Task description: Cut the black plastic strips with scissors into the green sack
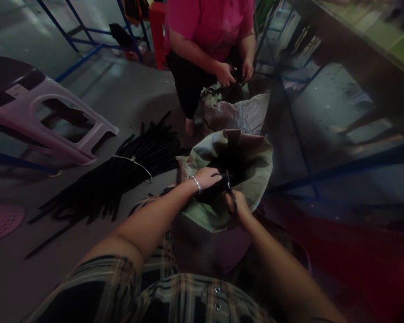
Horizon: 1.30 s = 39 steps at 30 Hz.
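My left hand [207, 178], with a silver bangle on the wrist, is closed round a bunch of black strips [212, 192] at the mouth of a grey-green sack [256, 170]. My right hand [238, 207] grips black-handled scissors [231, 193], the blades pointing up at the bunch. The sack stands open in front of my knees, its inside dark. A large tied bundle of long black strips [121, 175] lies on the floor to the left of the sack.
A person in a pink top [210, 24] squats opposite, both hands working at a second sack [237, 114]. A lilac plastic stool [50, 121] lies tipped at the left. Blue metal frames [87, 42] stand behind, and a table [366, 54] is on the right.
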Available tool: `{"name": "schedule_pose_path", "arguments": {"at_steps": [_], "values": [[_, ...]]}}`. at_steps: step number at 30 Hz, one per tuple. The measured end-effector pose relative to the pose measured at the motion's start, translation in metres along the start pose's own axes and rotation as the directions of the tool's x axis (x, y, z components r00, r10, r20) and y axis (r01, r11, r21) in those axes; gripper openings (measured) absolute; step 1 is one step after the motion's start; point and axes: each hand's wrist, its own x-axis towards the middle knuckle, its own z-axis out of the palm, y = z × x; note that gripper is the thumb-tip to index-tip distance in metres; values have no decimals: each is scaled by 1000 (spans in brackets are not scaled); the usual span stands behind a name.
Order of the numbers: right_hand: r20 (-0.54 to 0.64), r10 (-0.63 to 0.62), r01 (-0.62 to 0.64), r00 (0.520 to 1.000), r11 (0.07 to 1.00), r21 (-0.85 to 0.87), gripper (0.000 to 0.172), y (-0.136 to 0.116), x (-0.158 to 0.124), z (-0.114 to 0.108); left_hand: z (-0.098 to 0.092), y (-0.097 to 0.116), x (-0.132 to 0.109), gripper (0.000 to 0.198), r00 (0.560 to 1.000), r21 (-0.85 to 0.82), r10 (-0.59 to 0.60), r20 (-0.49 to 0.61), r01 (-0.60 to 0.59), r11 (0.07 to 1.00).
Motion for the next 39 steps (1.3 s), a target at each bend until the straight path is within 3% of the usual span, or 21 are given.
{"name": "schedule_pose_path", "arguments": {"at_steps": [9,13,17,22,28,39], "values": [[-55,32,-29,998,999,42,32,-3,-3,-1,-1,-1,1,33,999,-6,-14,-32,14,1000],[27,117,-120,993,983,140,30,-1,0,1,-2,-2,2,32,998,-21,-25,-50,24,999],[114,17,-18,993,1000,14,25,1,3,3,-2,0,1,33,997,-106,-50,-64,43,993],[134,-135,148,982,985,-86,23,-1,-1,3,2,2,0,31,999,-134,-16,-32,12,991],[120,-116,126,986,989,-78,21,-2,0,1,5,5,-1,29,999,-81,51,-4,-52,995],[44,-50,53,998,996,-67,24,-8,-5,-1,2,4,0,31,999,-77,35,16,-34,996]]}}
